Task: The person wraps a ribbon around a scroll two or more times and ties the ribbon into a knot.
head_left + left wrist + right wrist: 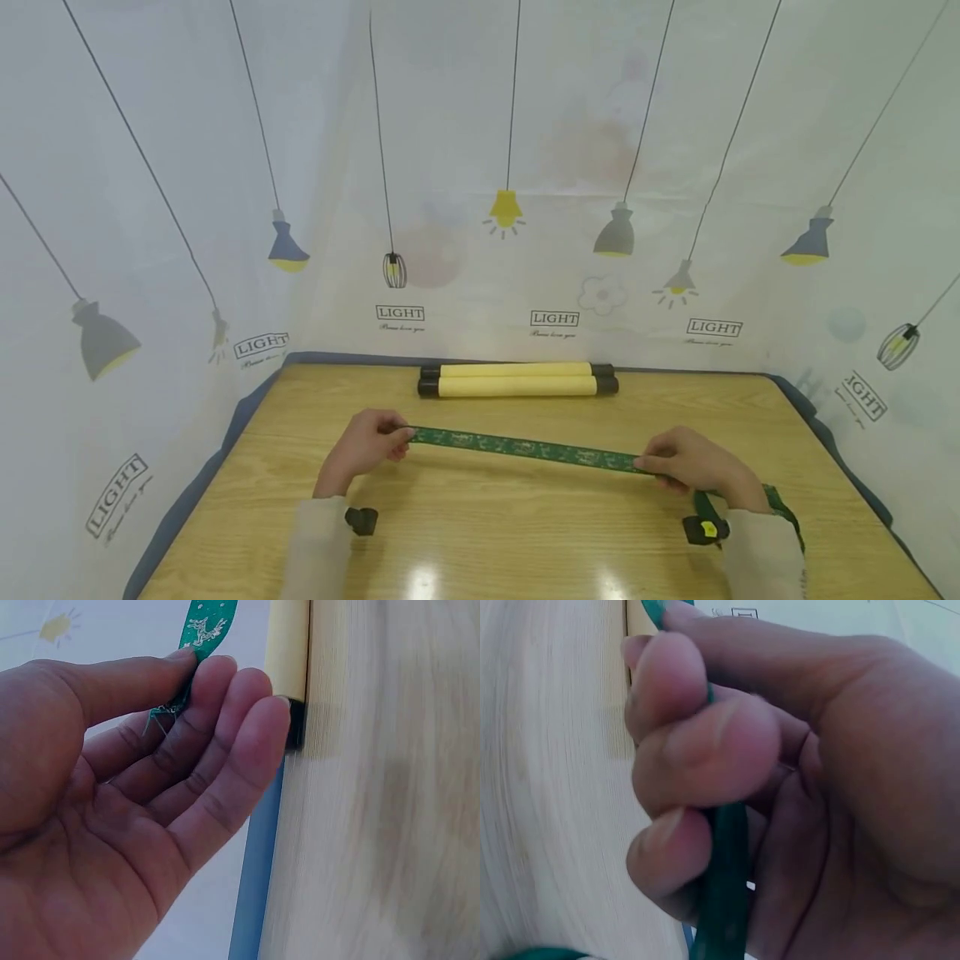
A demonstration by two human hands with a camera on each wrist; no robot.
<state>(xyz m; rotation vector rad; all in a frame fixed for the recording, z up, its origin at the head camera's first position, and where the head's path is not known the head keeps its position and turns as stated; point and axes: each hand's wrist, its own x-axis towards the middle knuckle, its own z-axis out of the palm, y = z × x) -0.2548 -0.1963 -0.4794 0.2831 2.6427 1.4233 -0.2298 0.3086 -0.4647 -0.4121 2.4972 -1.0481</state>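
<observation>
A green ribbon (525,447) with a pale reindeer print stretches between both hands above the table, sloping slightly down to the right. My left hand (372,442) pinches its frayed end between thumb and index finger. In the left wrist view, the printed ribbon (204,628) rises from that pinch, and loose threads hang below the thumb. My right hand (690,460) grips the ribbon farther along, thumb on top. The right wrist view has the ribbon (724,892) passing through the palm behind curled fingers (705,754). Its remaining length lies loosely looped around the right wrist.
Two pale yellow rolls (517,385) with black ends lie side by side at the back of the wooden table (480,517). A white sheet (465,275) printed with hanging lamps stands behind and along the sides. Small black devices sit at both wrists.
</observation>
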